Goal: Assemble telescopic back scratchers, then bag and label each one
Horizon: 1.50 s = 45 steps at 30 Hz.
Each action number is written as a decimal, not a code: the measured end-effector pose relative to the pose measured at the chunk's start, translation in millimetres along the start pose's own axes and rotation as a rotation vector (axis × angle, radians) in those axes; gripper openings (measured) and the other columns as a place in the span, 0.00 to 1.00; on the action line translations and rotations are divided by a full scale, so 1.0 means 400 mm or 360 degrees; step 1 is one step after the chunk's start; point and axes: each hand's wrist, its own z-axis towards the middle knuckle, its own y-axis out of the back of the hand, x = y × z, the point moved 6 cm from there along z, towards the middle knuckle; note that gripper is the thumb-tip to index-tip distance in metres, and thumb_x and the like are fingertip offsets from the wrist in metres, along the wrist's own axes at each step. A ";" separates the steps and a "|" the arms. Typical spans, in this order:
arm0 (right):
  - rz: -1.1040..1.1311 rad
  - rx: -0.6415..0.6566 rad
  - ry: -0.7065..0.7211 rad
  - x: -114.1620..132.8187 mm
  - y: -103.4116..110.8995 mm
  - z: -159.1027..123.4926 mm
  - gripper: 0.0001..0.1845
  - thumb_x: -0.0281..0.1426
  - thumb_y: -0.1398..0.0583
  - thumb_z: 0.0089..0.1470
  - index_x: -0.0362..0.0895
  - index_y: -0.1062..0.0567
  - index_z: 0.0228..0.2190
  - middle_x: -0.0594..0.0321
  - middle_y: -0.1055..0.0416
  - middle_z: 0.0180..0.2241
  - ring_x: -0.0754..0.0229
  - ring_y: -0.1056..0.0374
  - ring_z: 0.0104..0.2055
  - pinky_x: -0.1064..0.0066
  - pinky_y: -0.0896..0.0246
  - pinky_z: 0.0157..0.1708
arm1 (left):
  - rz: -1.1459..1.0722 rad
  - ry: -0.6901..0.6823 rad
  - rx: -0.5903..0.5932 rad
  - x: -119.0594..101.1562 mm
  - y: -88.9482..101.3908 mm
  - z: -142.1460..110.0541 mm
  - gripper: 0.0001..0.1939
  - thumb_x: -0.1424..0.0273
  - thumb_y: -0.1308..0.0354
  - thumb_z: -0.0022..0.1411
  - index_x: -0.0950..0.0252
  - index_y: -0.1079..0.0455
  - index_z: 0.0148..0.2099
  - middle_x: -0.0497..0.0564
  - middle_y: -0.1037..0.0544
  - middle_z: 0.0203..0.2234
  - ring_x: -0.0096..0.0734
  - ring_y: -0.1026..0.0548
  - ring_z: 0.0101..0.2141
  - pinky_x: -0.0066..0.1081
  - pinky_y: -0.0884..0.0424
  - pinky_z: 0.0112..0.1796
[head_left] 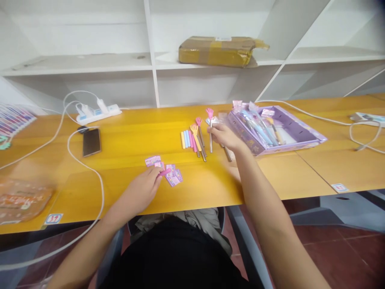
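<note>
My left hand is closed on a pink handle grip, held above several small purple printed cards. Farther up the table, my right hand pinches the metal rod of a small back scratcher with a pink hand-shaped head. Left of it lies a loose bunch of similar back scratchers with metal rods, one with a yellow head and another with a pink head. Beside them is a row of short yellow, blue and pink handle grips. Part of another metal rod shows beneath my right hand.
A purple cardboard tray with bagged items stands at right. At left are a phone, a power strip, a white cable and an orange packet. A taped box sits on the shelf.
</note>
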 end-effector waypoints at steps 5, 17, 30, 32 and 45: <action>-0.0059 -0.0216 0.0112 0.098 0.004 -0.093 0.20 0.47 0.37 0.61 0.47 0.33 0.27 0.68 0.38 0.22 0.64 0.44 0.25 0.70 0.50 0.27 | -0.0318 0.0085 -0.0158 0.020 -0.039 -0.025 0.18 0.61 0.56 0.80 0.57 0.31 0.62 0.58 0.22 0.58 0.49 0.24 0.57 0.45 0.31 0.56; 0.1458 -0.0134 -0.0249 -0.031 -0.268 -0.386 0.20 0.51 0.38 0.62 0.47 0.27 0.33 0.74 0.46 0.17 0.67 0.58 0.17 0.70 0.61 0.19 | -0.0288 -0.0033 -0.0081 0.024 -0.103 -0.035 0.16 0.56 0.51 0.77 0.57 0.28 0.42 0.53 0.20 0.36 0.44 0.23 0.37 0.35 0.30 0.40; 0.1373 -0.0183 -0.0210 -0.045 -0.286 -0.396 0.20 0.48 0.39 0.65 0.47 0.27 0.29 0.72 0.46 0.15 0.65 0.54 0.18 0.70 0.58 0.21 | -0.0215 -0.0129 0.0069 0.025 -0.115 -0.040 0.16 0.58 0.54 0.80 0.55 0.26 0.49 0.52 0.16 0.45 0.45 0.19 0.44 0.36 0.29 0.44; 0.1368 -0.0166 -0.0204 -0.042 -0.287 -0.395 0.19 0.47 0.40 0.65 0.47 0.26 0.29 0.72 0.45 0.15 0.65 0.54 0.18 0.70 0.58 0.21 | -0.0223 -0.0127 0.0056 0.029 -0.116 -0.040 0.16 0.58 0.54 0.79 0.55 0.26 0.48 0.52 0.16 0.45 0.44 0.19 0.44 0.35 0.29 0.43; 0.1395 -0.0094 -0.0148 -0.037 -0.294 -0.406 0.17 0.43 0.43 0.68 0.47 0.28 0.30 0.71 0.43 0.16 0.64 0.52 0.19 0.69 0.59 0.22 | 0.0118 -0.0403 0.0052 0.023 -0.131 -0.041 0.19 0.62 0.57 0.81 0.61 0.25 0.54 0.53 0.17 0.43 0.40 0.19 0.42 0.35 0.26 0.44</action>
